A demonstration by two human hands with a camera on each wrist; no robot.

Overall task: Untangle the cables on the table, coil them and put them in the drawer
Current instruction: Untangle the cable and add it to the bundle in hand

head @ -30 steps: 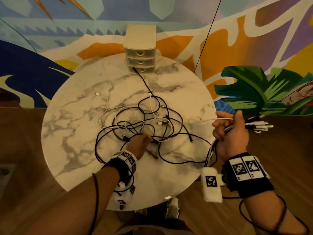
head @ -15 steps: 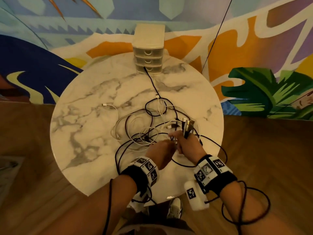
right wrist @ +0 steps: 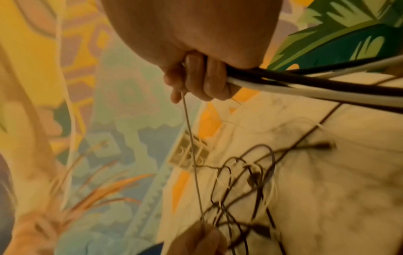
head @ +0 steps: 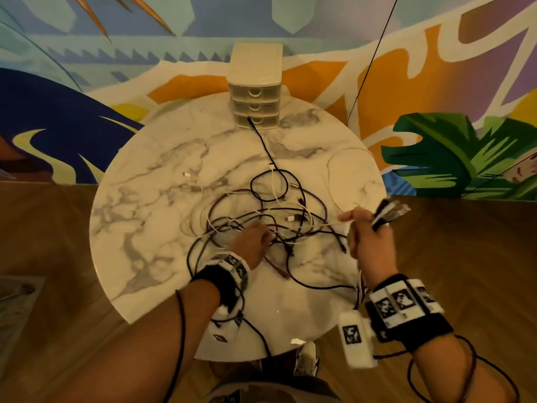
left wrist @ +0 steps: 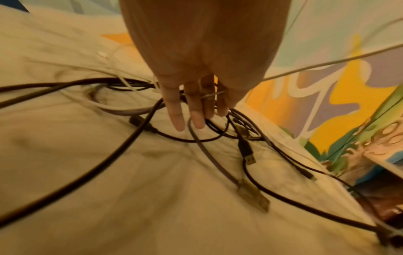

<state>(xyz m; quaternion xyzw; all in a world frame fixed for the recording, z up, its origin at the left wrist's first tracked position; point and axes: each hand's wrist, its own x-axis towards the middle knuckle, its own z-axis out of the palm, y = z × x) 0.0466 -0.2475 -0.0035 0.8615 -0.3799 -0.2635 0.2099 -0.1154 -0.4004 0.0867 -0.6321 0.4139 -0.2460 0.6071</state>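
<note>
A tangle of black and white cables lies in the middle of the round marble table. My left hand rests on the tangle; its fingers point down, fairly straight, among the loops. My right hand is raised near the table's right edge. It grips a bundle of cable ends and pinches a thin white cable, which runs taut to my left hand and passes between its fingers. The three-drawer unit stands shut at the far edge.
One black cable reaches from the tangle up to the lowest drawer. A thin white loop lies on the table's right side. A painted wall stands behind, and wooden floor surrounds the table. My shoe shows under the near edge.
Half a second ago my right hand was beside my left at the tangle. It has since swung out to the right with the bundle, drawing the white cable taut. The left hand stayed on the tangle.
</note>
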